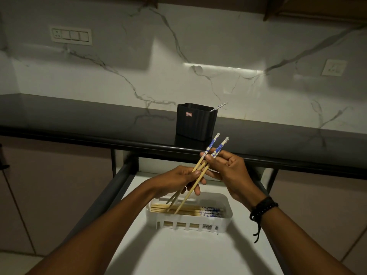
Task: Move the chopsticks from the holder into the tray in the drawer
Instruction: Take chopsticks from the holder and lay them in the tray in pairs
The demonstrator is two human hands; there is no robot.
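A pair of bamboo chopsticks (pixel 199 176) with blue-patterned tops slants over the open drawer, tips pointing down into the white slotted tray (pixel 226 203). My right hand (pixel 230 173) pinches them near the patterned ends. My left hand (pixel 178 179) holds their plain shafts lower down. Several more chopsticks (pixel 186 210) lie flat in the tray. On the dark counter behind stands the black ribbed holder (pixel 195 122), and one chopstick end (pixel 220 106) sticks out of its right corner.
The white drawer floor (pixel 178 253) spreads toward me between dark drawer rails (pixel 119 179). The black counter edge (pixel 79 135) runs across just above the hands. A marble wall with switch plates (pixel 71 35) rises behind. Cabinet fronts flank the drawer.
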